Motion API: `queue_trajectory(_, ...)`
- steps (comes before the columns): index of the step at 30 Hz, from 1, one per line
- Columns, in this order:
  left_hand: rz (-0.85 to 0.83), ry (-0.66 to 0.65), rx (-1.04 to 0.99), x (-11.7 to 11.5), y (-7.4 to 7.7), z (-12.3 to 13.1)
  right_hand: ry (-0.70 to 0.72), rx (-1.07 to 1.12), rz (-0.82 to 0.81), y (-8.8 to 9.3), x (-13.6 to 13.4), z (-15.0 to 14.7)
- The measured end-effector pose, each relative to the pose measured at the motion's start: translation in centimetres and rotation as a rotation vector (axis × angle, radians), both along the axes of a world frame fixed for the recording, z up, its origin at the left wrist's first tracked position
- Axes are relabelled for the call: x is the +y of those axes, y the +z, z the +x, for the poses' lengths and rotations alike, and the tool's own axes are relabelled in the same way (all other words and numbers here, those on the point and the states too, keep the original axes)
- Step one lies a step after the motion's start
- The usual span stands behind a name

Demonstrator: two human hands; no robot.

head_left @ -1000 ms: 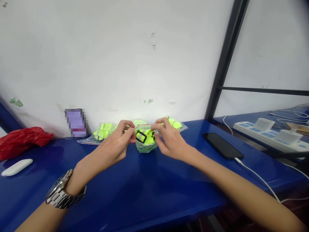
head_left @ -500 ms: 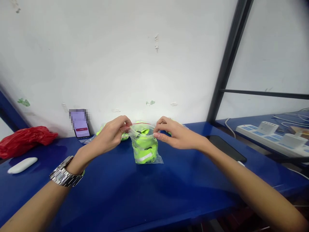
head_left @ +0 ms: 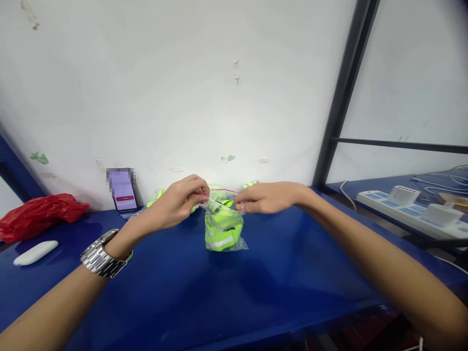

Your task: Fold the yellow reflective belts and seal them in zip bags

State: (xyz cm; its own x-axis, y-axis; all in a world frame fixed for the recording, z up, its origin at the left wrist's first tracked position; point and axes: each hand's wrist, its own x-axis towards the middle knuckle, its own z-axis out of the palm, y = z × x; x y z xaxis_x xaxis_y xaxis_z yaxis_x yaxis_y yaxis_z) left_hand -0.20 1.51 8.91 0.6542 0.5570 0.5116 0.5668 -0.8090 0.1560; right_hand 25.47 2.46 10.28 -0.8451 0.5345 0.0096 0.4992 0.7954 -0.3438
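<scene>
Left arm: reaches forward from the lower left across the blue table (head_left: 278, 273), a metal watch (head_left: 102, 254) on the wrist; the left hand (head_left: 175, 202) is raised just above the table top, knuckles up, fingers curled inward to the right.
Right arm: comes in from the lower right, forearm slanting up to the right hand (head_left: 268, 197), which lies palm down with its fingers pointing left.
Left grip: fingertips pinched tight on the left end of the clear bag's (head_left: 224, 229) top edge.
Right grip: thumb and fingers pinched on the right end of the same edge, beside the red seal line.
Bag, place: between the two hands, near the wall, its bottom resting on the table.
Bag, heading: stands upright, long axis vertical, mouth up; the neon-yellow strap (head_left: 221, 234) with a grey reflective band fills the lower part.
Behind: more neon-yellow packets (head_left: 157, 197) by the wall.
Left side: a phone (head_left: 123, 195) leaning on the wall, a red plastic bag (head_left: 36, 214), a white oblong object (head_left: 35, 252).
Right side: a white power strip (head_left: 413, 209) past the black post.
</scene>
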Motion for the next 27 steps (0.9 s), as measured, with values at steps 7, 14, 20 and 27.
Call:
queue_trajectory(7,0.019,0.072,-0.079,0.5,-0.1,-0.5,0.006,0.361,0.162,-0.3,0.2,0.6)
queue_trajectory(14,0.1,0.055,0.054,-0.1,0.3,-0.4,-0.027,0.55,0.014,-2.4,0.8,0.8)
queue_trajectory(20,0.082,0.056,0.119,-0.2,0.2,-0.5,-0.033,0.223,0.195,-1.5,0.2,1.4)
queue_trajectory(27,0.154,0.044,0.107,0.3,0.1,-0.8,-0.097,0.483,0.291,-1.7,0.5,1.0)
